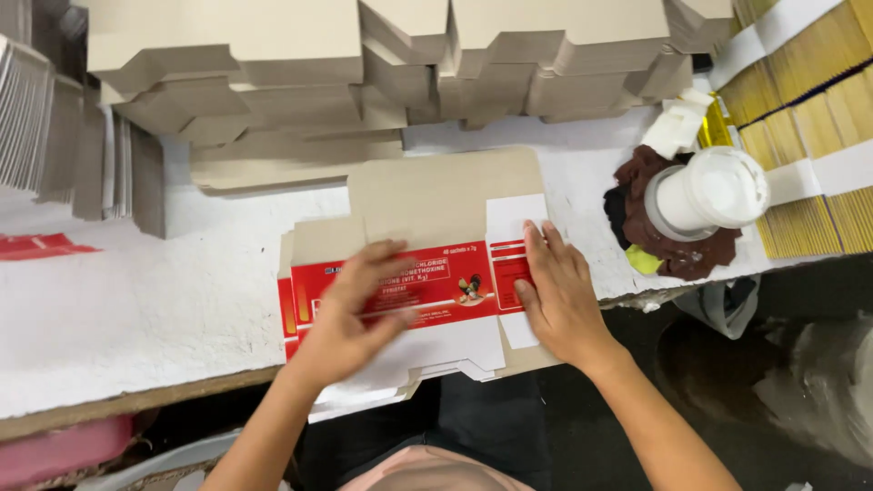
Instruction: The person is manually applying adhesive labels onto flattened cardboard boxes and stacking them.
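A flat, unfolded carton blank (427, 273), red and white with a bare brown inner flap at the top, lies at the near edge of the white worktable (136, 309). More white blanks lie stacked under it. My left hand (350, 314) rests flat on the carton's left red panel, fingers spread and slightly blurred. My right hand (555, 291) presses flat on the carton's right end, fingers pointing away from me. Neither hand grips anything.
Piles of folded brown cartons (300, 82) fill the table's far side. Grey sheets stand on edge at the left (55, 136). A white pot (709, 193) sits on a dark cloth (655, 245) to the right, beside yellow banded bundles (809, 136).
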